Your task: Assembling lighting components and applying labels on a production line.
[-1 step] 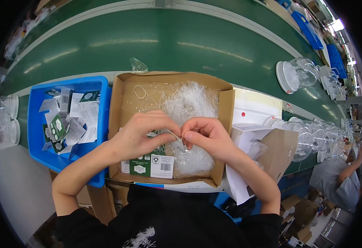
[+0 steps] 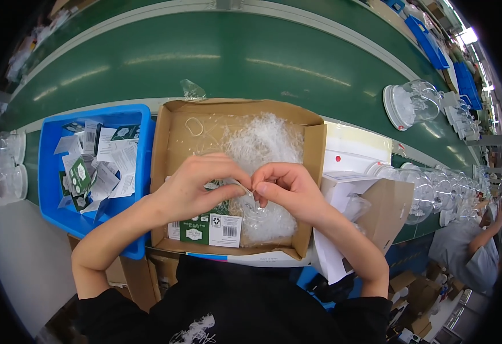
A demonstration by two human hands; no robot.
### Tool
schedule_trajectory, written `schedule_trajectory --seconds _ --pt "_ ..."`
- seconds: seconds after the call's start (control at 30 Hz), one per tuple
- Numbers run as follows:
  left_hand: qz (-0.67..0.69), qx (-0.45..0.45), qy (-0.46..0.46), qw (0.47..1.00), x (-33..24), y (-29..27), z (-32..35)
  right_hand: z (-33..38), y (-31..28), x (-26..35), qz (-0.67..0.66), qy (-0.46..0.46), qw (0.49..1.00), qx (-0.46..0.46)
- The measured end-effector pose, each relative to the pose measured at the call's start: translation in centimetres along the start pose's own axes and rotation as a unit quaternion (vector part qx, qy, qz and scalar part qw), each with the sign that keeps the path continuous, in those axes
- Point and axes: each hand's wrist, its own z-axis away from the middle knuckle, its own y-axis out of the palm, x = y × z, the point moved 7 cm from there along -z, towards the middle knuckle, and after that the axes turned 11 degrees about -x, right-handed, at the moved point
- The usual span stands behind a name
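Observation:
My left hand (image 2: 202, 180) is closed in a pinch on a small white-and-green card tag (image 2: 246, 200) above a shallow cardboard box (image 2: 173, 123). My right hand (image 2: 290, 192) pinches at the tag's upper right edge, its fingertips almost touching the left ones. Whatever lies between the right fingertips is too small to make out. Beneath the hands, a heap of thin clear plastic strands (image 2: 268, 137) fills the box's right half. More green-and-white cards (image 2: 208, 230) lie at its near left, partly under my left hand.
Left of the box stands a blue bin (image 2: 146, 149) of loose folded cards (image 2: 107, 189). A rubber band (image 2: 194, 126) lies in the box. To the right are papers (image 2: 331, 241), a cardboard flap (image 2: 386, 212) and clear domes (image 2: 420, 198). Another dome (image 2: 414, 103) lies on the green belt (image 2: 228, 63).

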Motion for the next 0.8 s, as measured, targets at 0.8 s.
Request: schedule_trajectory --seconds 0.8 --pt "-0.002 -0.011 0.042 0.999 -0.1 0.1 0.5 0.4 -0.6 0.2 0.029 -0.054 0.997 -0.051"
